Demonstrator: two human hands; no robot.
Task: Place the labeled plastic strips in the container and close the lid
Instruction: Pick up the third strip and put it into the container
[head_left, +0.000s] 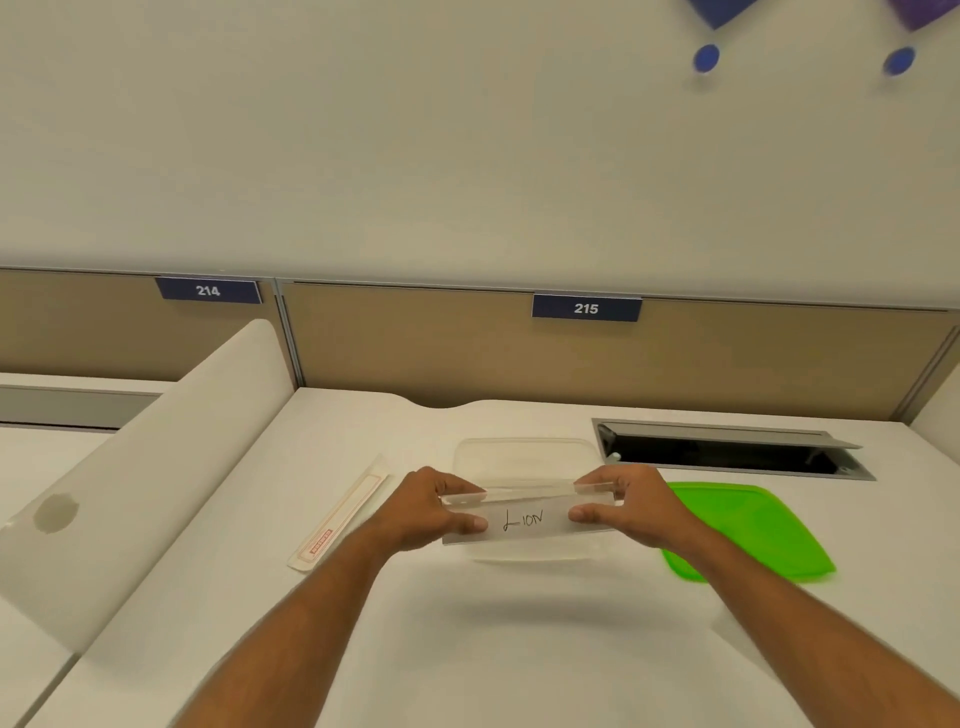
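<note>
A clear plastic strip (524, 512) with "LION" handwritten on it is held level over the clear open container (519, 451) on the white desk. My left hand (431, 506) pinches the strip's left end and my right hand (621, 504) pinches its right end. The container's far rim shows behind the strip; its near part is partly hidden by the strip and my hands. The green lid (748, 530) lies flat on the desk just right of the container. A second strip (340, 514) with red print lies on the desk to the left.
A white curved divider panel (156, 467) rises at the left of the desk. An open cable hatch (727, 447) sits at the back right. A tan partition (571, 353) with number plates 214 and 215 closes the back.
</note>
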